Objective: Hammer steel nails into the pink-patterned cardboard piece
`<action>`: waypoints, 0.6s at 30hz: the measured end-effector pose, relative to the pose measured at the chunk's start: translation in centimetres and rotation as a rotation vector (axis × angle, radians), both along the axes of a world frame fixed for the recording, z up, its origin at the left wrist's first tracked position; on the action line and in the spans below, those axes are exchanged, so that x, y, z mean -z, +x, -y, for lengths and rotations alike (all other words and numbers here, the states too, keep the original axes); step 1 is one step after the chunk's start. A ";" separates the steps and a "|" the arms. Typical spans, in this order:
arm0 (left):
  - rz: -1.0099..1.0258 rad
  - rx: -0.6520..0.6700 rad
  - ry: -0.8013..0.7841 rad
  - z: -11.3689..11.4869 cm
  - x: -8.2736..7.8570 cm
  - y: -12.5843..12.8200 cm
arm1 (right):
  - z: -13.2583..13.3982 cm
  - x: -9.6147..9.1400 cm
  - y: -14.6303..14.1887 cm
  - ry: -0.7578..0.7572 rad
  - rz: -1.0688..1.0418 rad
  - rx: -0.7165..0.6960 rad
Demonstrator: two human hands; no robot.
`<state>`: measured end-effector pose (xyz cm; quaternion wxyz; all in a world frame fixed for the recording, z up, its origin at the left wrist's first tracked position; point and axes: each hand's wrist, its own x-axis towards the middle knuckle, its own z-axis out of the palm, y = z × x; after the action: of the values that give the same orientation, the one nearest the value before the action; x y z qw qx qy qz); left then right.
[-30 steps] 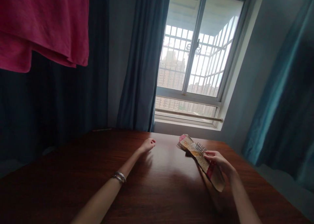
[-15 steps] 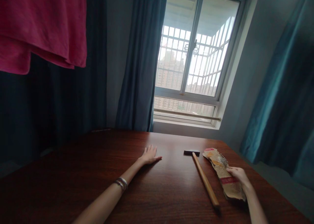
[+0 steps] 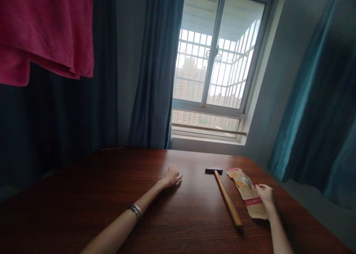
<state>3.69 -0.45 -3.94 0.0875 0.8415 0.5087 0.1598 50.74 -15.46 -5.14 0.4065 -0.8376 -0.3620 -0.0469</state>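
My left hand (image 3: 171, 176) rests on the brown wooden table (image 3: 133, 194) with its fingers slightly bent and apart, holding nothing. A hammer (image 3: 226, 198) with a dark head and wooden handle lies between my hands, its head toward the window. Right of it is a torn strip of cardboard (image 3: 251, 196) with red bands and an orange patch. A row of thin metal pieces like nails (image 3: 247, 180) stands on the cardboard. My right hand (image 3: 265, 195) is over its right edge, thumb and finger pinched together; whatever they hold is too small to make out.
Beyond the table's far edge is a barred window (image 3: 208, 61) with a blue curtain (image 3: 152, 79) at its left. Another blue curtain (image 3: 300, 98) hangs at the right. A pink cloth (image 3: 55, 31) hangs at upper left.
My right hand has lifted slightly off the row of metal pieces, and the cardboard lies flatter. My left hand's fingers have bent a little. The whole view has shifted slightly.
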 end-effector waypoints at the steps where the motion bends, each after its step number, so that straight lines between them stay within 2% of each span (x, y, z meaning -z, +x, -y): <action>1: 0.062 0.034 0.013 0.6 -0.2 1.1 | 0.1 -0.1 0.2 0.008 -0.015 0.010; 4: 0.259 0.131 -0.044 2.7 -0.6 5.7 | 0.4 -0.4 0.2 0.013 -0.010 0.036; 7: 0.333 0.125 -0.223 5.0 -1.1 11.0 | 0.5 -0.7 -0.6 -0.009 0.042 0.061; 10: 0.290 0.047 -0.267 7.0 -2.2 15.9 | 0.5 -0.9 -1.6 -0.082 0.121 0.090; 13: 0.209 -0.010 -0.293 8.4 -3.4 19.7 | 0.4 -0.7 -2.0 -0.157 0.157 0.093; 18: 0.100 -0.012 -0.270 9.6 -3.6 23.4 | 0.5 -0.7 -2.4 -0.247 0.169 0.091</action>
<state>27.06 -10.07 -0.33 0.2239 0.8099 0.5257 0.1322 48.33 -15.94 -4.47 0.2658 -0.8898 -0.3598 -0.0907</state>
